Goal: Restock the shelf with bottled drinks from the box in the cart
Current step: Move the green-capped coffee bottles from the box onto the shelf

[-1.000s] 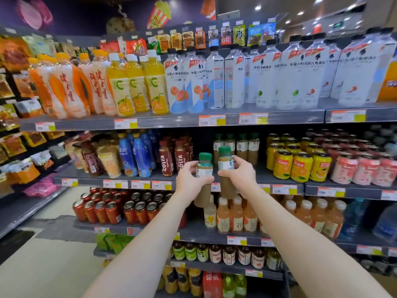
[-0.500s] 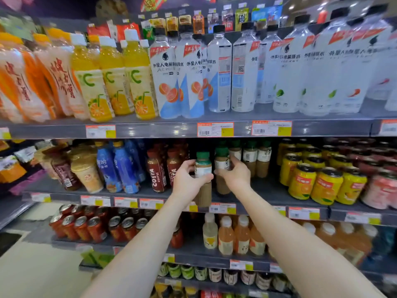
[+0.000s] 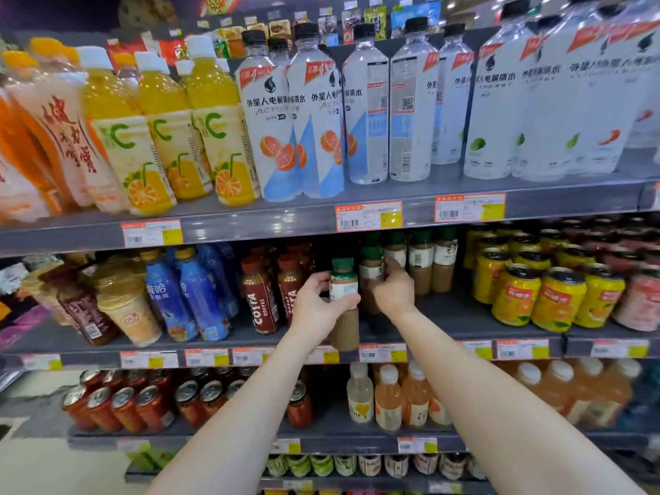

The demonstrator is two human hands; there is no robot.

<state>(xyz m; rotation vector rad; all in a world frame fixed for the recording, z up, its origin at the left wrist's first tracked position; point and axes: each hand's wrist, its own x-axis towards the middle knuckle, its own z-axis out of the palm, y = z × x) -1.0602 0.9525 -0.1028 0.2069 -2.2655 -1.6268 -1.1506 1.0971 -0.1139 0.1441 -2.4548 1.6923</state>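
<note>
Two green-capped bottles of tan milk coffee are at the middle shelf point(image 3: 460, 316). My left hand point(image 3: 318, 305) grips one bottle point(image 3: 343, 305) by its white label, holding it at the shelf's front edge. My right hand point(image 3: 394, 291) grips the second bottle point(image 3: 370, 276) further in, on the shelf, just left of a row of the same green-capped bottles point(image 3: 432, 260). The base of the right bottle is in shadow behind the left one. The box and the cart are out of view.
Red Costa coffee bottles point(image 3: 259, 298) stand just left of my left hand, blue bottles point(image 3: 200, 294) beyond them. Yellow cans point(image 3: 535, 298) fill the shelf to the right. Large water and orange drink bottles line the shelf above; juice bottles and cans sit below.
Both hands have moved forward into the middle shelf with their bottles. The right bottle has gone deeper, beside the matching row. The camera has come closer to the shelves.
</note>
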